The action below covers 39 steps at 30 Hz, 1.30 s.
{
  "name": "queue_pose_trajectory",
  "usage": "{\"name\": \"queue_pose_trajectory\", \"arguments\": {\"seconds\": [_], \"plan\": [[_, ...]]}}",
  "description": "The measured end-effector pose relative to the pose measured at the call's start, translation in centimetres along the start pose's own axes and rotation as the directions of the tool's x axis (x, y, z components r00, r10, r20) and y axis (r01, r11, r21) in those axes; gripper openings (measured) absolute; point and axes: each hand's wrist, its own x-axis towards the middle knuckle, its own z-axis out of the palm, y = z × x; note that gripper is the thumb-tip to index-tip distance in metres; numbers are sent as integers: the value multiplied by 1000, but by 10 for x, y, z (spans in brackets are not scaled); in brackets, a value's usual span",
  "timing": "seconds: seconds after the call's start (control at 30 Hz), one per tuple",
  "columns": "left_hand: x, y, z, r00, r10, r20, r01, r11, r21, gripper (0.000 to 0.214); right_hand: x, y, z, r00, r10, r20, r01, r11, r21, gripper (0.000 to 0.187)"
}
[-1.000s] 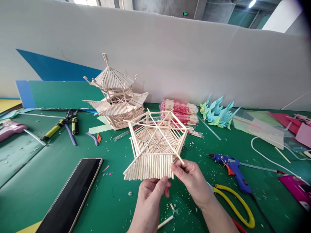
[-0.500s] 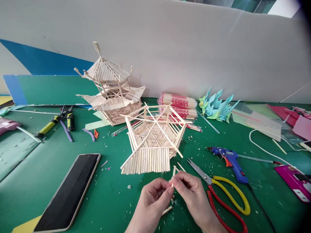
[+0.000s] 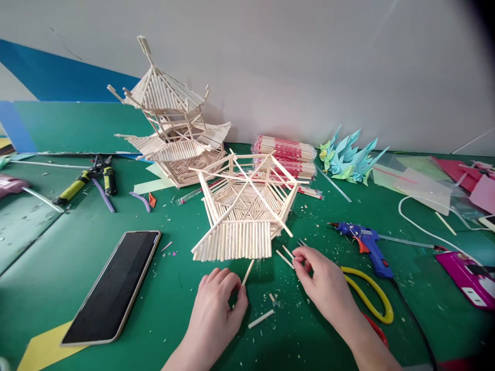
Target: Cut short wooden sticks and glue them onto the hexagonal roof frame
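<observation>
My left hand [image 3: 220,304] is closed, pinching a short wooden stick [image 3: 248,272] between thumb and forefinger; the stick slants up toward the front of a stick-built model [image 3: 243,211]. This model has an open six-sided frame with a slatted panel [image 3: 234,242] sloping at its near side. To the right, my right hand [image 3: 319,275] has its fingertips closed at the lower ends of two short sticks [image 3: 285,258]. Under that hand lie scissors, mostly hidden, with a yellow handle loop [image 3: 381,296] showing. Cut stick pieces [image 3: 261,319] lie between the hands.
Behind stands a tiered stick pagoda [image 3: 170,108], beside bundles of sticks [image 3: 284,149] and blue paper folds [image 3: 348,157]. A blue glue gun [image 3: 367,245] with its cord lies right. On the left are a phone [image 3: 112,288] and pliers [image 3: 91,180].
My hands have moved apart from their shared pinch. The left went left with a stick; the right moved up and right to the two sticks, over the scissors. The camera view has shifted slightly.
</observation>
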Motion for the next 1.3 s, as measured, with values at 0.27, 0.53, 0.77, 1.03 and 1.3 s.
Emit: {"name": "queue_pose_trajectory", "arguments": {"seconds": [0.27,0.53,0.77,1.03,1.3], "plan": [[5,5,-3,995,-24,100,3,978,210,28,16,-10,2,981,-96,171,134,965,-226,17],[3,-1,3,997,-3,80,-13,979,203,28,22,-12,-1,963,-86,257,172,926,-335,15],[5,0,0,999,-8,39,1,981,192,28,23,-15,-1,959,-91,269,189,911,-367,17],[4,-1,2,999,18,44,-30,962,270,29,26,-19,2,959,-81,272,186,903,-387,19],[4,-2,-1,999,20,38,-30,963,267,29,27,-23,0,958,-60,281,142,948,-284,23]]}}
